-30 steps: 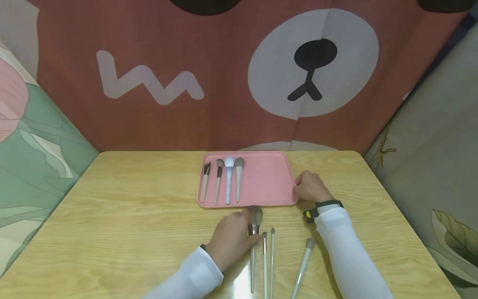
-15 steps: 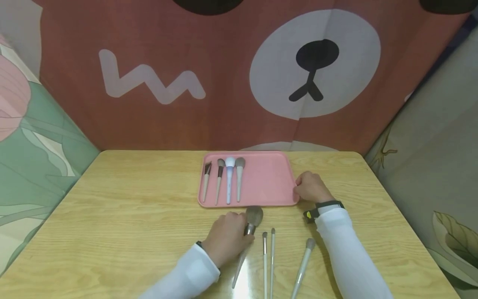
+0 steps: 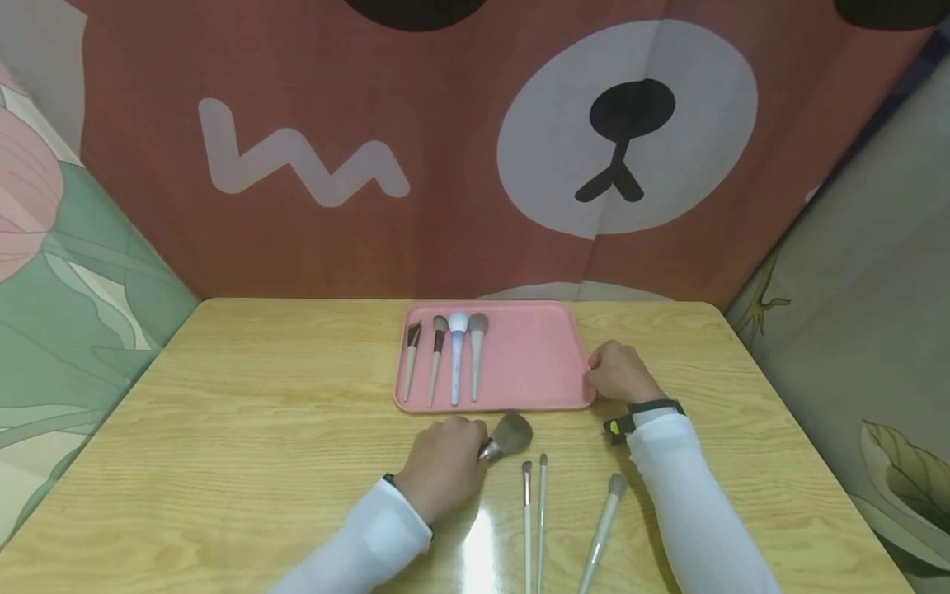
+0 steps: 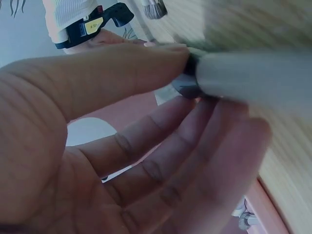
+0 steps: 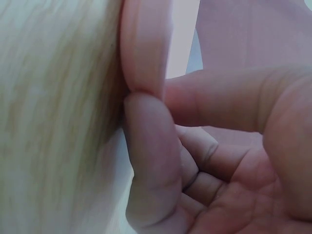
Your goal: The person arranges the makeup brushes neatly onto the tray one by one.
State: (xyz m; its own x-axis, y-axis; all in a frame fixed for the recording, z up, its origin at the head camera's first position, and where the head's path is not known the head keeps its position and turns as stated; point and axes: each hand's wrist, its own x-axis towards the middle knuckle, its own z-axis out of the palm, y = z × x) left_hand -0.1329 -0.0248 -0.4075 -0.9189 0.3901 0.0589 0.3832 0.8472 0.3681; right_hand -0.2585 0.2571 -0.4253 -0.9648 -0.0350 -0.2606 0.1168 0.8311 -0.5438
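My left hand (image 3: 445,466) pinches a large makeup brush (image 3: 514,434) between thumb and fingertips, near the tray's front edge. Its fluffy grey-brown head points right and away. In the left wrist view the pale handle (image 4: 253,75) runs off to the right, blurred. My right hand (image 3: 622,373) grips the right rim of a pink tray (image 3: 534,363), thumb and curled index finger on the tray edge (image 5: 146,44) in the right wrist view. Inside the tray's left half several makeup brushes lie side by side, heads away from me, among them a white-headed brush (image 3: 457,355).
In front of the tray, two slim brushes (image 3: 527,520) (image 3: 542,511) lie nearly parallel on the wooden table (image 3: 260,429). A thicker brush (image 3: 604,528) lies slanted to their right. Behind the table hangs a brown cloth (image 3: 445,247) with a bear face.
The large brush has turned in my left hand, from pointing straight away to slanting right, and the hand has shifted slightly left. My right hand keeps its place on the tray.
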